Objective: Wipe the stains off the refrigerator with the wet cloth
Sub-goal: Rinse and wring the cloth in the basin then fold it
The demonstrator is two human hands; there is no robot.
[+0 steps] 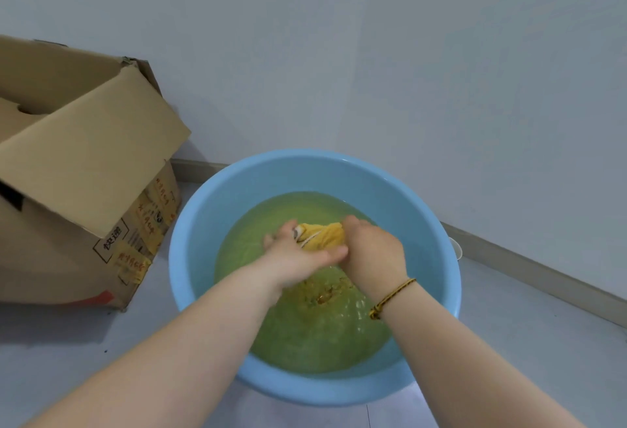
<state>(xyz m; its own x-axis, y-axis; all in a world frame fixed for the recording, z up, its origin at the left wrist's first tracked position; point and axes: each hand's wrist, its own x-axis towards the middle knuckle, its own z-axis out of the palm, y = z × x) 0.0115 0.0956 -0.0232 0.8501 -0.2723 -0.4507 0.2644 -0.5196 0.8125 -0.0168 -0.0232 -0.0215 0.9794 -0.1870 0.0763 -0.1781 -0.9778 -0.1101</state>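
A yellow cloth (322, 235) is bunched between both hands just above the water in a light blue basin (203, 224) on the floor. My left hand (295, 254) grips the cloth's near left side, its fingers crossing under the cloth. On the cloth's right end my right hand (369, 247) is closed, a dark and yellow cord bracelet on its wrist. The water (305, 336) looks yellow-green and rippled, with brownish specks below the hands. No refrigerator is in view.
An open cardboard box (84, 173) with printed labels stands on the floor left of the basin, one flap hanging over its side. A pale wall with a grey skirting board (529, 268) runs behind and to the right. The floor (84, 342) is pale grey.
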